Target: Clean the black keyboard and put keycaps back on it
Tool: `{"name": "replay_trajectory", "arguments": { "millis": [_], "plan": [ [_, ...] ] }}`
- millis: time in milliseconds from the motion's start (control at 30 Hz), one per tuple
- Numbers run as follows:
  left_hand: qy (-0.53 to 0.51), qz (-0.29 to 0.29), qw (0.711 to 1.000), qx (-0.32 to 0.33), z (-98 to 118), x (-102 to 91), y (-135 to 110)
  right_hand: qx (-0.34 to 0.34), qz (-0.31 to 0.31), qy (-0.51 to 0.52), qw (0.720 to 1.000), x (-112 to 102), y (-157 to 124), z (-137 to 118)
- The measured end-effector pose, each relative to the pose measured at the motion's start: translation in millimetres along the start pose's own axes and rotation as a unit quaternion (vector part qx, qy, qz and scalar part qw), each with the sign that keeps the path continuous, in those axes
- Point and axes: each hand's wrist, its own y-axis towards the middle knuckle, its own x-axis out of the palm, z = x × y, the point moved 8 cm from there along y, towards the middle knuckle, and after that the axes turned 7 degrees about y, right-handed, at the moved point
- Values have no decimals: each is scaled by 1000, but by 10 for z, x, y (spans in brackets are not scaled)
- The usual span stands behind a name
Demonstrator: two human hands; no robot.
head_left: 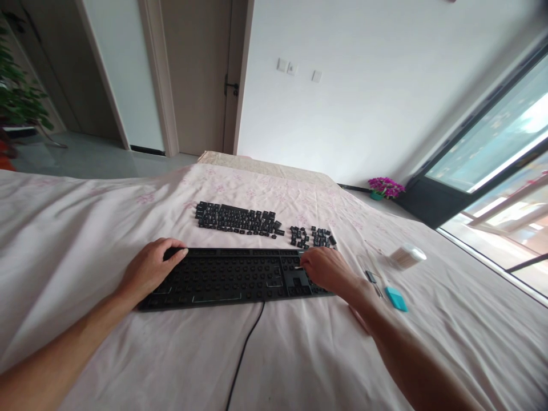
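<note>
A black keyboard (pixel 231 279) with its keycaps removed lies on a pale floral sheet, its cable (pixel 244 354) running toward me. My left hand (pixel 149 268) grips the keyboard's left end, fingers curled over the top corner. My right hand (pixel 327 268) rests on the keyboard's right part, fingers pinched on a small white stick whose tip touches the board. Beyond the keyboard lie rows of loose black keycaps (pixel 237 220) and a smaller scattered cluster of keycaps (pixel 312 237).
Right of the keyboard lie a teal block (pixel 396 298), a small dark tool (pixel 371 278) and a white round container (pixel 406 256). A potted purple flower (pixel 385 187) stands by the window. A door and green plant (pixel 17 97) are at the back left.
</note>
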Motion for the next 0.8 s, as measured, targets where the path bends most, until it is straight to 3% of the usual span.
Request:
{"name": "replay_trajectory", "arguments": {
  "millis": [267,500,633,800],
  "plan": [
    [-5,6,1000,6,-13,16,15,-4,53,29,998,21,95,-145],
    [-5,2,1000,5,-23,20,16,-27,26,47,998,36,-22,-158],
    [-9,0,1000,9,-42,44,22,-11,22,83,996,18,-50,7],
    [-10,-2,1000,8,-51,57,27,60,69,111,990,-34,-75,402]
  ]
}}
